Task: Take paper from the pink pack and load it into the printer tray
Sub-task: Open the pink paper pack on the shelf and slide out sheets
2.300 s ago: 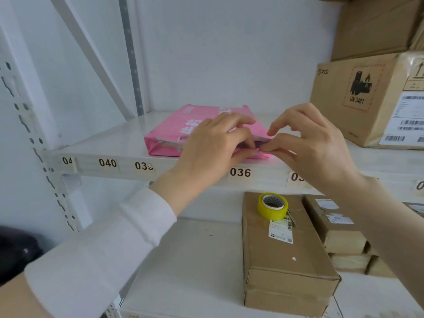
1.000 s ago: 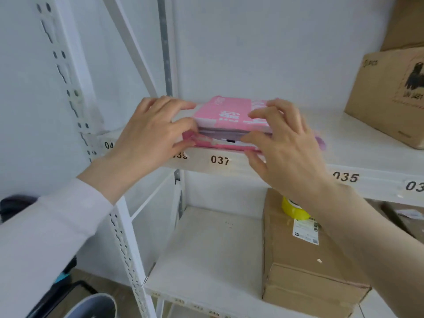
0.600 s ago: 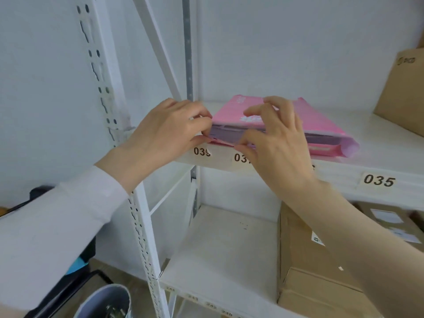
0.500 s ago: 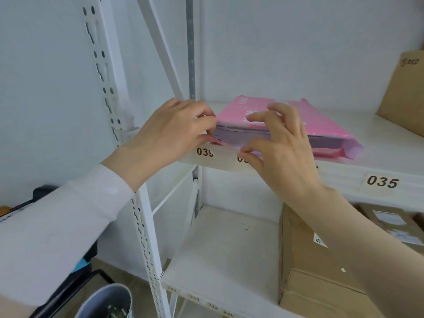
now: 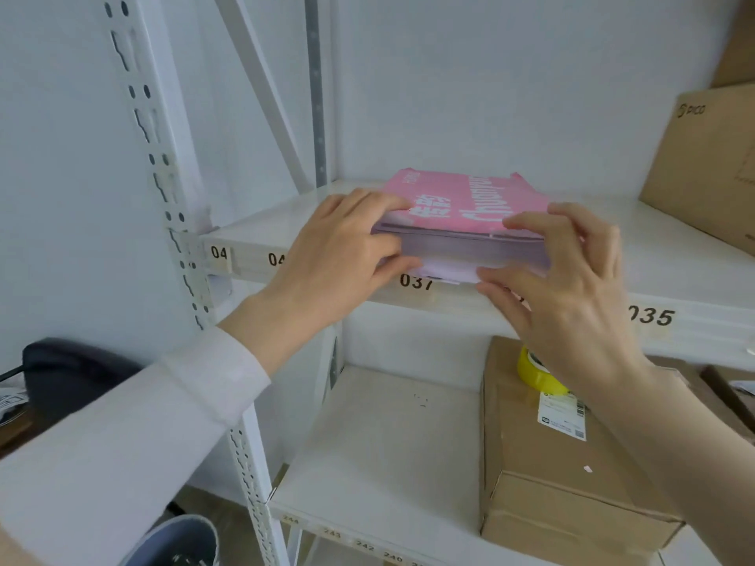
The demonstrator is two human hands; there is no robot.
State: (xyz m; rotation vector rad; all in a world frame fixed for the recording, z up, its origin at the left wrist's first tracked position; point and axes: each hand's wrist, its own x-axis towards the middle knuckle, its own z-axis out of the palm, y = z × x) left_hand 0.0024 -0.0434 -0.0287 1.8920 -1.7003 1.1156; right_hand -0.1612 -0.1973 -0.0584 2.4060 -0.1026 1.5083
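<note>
The pink pack [image 5: 461, 202] lies on the upper white shelf [image 5: 674, 255] with its open end facing me. A stack of white paper [image 5: 461, 247] shows at that open end, a few sheets jutting out over the shelf edge. My left hand [image 5: 339, 255] grips the left corner of the pack, fingers on top and thumb at the paper's edge. My right hand [image 5: 568, 275] pinches the right corner of the paper stack, fingers above, thumb beneath. No printer is in view.
A large cardboard box [image 5: 711, 165] stands on the same shelf at the right. On the lower shelf [image 5: 388, 443] lies a long cardboard box [image 5: 551, 475] with a yellow tape roll [image 5: 539, 373] on it. A perforated white upright [image 5: 163, 177] runs at the left, a round bin [image 5: 171, 545] below it.
The pack has been turned so that its open end faces me. Both hands have shifted to its front corners, and the paper stack now sticks out at the opening.
</note>
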